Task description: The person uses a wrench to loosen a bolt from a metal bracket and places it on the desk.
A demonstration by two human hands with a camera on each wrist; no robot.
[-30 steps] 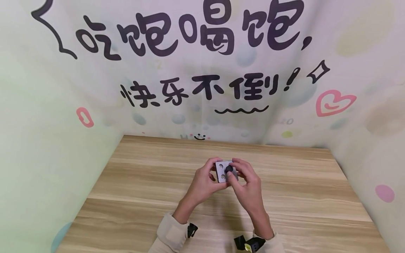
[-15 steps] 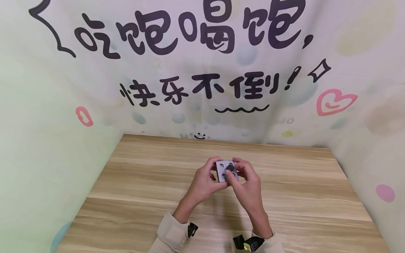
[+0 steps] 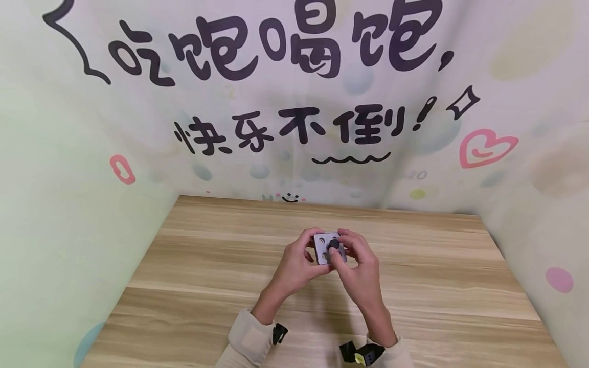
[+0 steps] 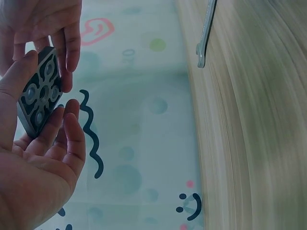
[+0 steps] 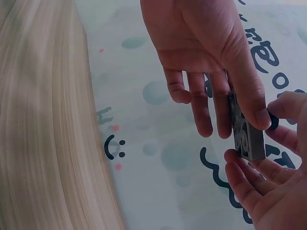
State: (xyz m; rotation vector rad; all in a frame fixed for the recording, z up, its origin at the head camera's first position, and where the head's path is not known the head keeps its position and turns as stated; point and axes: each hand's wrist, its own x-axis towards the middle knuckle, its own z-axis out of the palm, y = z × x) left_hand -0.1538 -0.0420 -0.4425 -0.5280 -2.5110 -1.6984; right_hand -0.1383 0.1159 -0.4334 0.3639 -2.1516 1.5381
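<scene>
A square grey metal plate (image 3: 319,249) with several round holes is held up over the table. My left hand (image 3: 298,263) grips it by the left edge and underside. Its recessed back (image 4: 43,91) faces the left wrist camera. A black knob (image 3: 334,244) stands near the middle of the plate's face. My right hand (image 3: 363,263) pinches this knob between thumb and index finger, its other fingers beside the plate's right edge. Seen from the right wrist, the knob is mostly hidden by fingers and only a dark edge shows.
The wood-grain table (image 3: 202,255) meets a printed cloth wall (image 3: 257,189) at the back, with cloth at both sides. A slim metal bar (image 4: 205,40) with a forked end, like a wrench, appears by the table edge in the left wrist view.
The right thumb and index finger have shifted slightly around the black knob, and the knob looks a little turned. The left hand and the plate stay nearly still.
</scene>
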